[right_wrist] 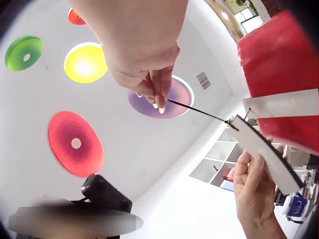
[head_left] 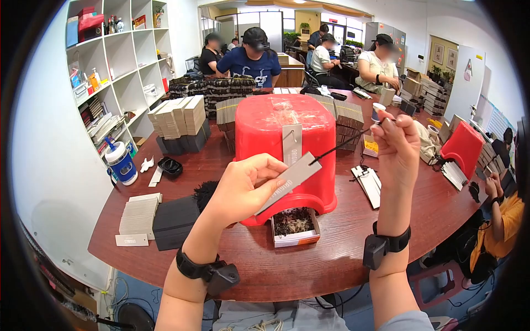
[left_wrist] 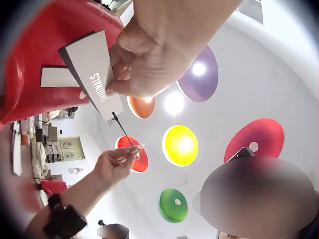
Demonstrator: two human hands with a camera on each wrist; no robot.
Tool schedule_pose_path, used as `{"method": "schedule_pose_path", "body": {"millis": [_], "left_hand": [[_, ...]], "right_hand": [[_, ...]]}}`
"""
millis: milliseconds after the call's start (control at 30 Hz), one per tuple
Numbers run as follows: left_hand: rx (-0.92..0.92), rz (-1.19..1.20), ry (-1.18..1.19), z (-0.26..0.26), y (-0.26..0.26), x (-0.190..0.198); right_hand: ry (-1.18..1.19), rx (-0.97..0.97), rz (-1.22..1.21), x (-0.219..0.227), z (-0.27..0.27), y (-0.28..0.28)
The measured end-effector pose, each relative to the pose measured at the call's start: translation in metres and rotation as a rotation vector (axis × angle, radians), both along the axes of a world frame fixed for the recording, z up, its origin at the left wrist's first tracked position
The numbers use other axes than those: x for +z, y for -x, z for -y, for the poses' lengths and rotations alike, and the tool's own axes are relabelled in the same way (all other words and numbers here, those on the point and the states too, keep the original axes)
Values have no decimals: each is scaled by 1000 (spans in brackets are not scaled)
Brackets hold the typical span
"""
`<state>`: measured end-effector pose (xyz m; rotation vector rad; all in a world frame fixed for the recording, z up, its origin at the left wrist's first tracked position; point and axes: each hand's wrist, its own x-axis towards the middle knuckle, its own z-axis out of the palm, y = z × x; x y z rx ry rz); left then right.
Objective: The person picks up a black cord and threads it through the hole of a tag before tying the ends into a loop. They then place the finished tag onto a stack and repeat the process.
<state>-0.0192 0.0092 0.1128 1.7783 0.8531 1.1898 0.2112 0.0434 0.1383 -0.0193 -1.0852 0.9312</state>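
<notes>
My left hand (head_left: 243,185) pinches a grey paper tag (head_left: 291,183) with "ORIGINALS" printed on it, thumb on its face. A black cord (head_left: 342,144) runs taut from the hole at the tag's end up to my right hand (head_left: 396,143), whose fingertips pinch it. The left wrist view shows the tag (left_wrist: 92,74) as a thick piece with a dark edge, the left hand (left_wrist: 154,55) gripping its side. In the right wrist view the cord (right_wrist: 197,110) stretches between both hands. Behind, another tag (head_left: 291,140) hangs on an upturned red stool (head_left: 259,127).
Under the stool sits a small box of black cords (head_left: 295,227). Rows of tags (head_left: 141,215) and a black stack (head_left: 175,220) lie left; loose tags (head_left: 367,185) lie right. A blue cup (head_left: 121,163) stands far left. Several people sit around the table.
</notes>
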Motion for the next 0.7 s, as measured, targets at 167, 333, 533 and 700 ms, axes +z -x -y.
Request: {"method": "schedule_pose_path", "body": {"millis": [167, 333, 533, 700], "left_hand": [[101, -2, -80, 3, -3, 6], [-357, 77, 150, 7, 12, 12], [-348, 175, 278, 10, 16, 16], [-72, 374, 241, 7, 9, 12]], "right_hand": [[-270, 17, 38, 3, 20, 4], [162, 35, -75, 1, 3, -10], [125, -93, 116, 8, 6, 4], [252, -225, 601, 3, 15, 9]]}}
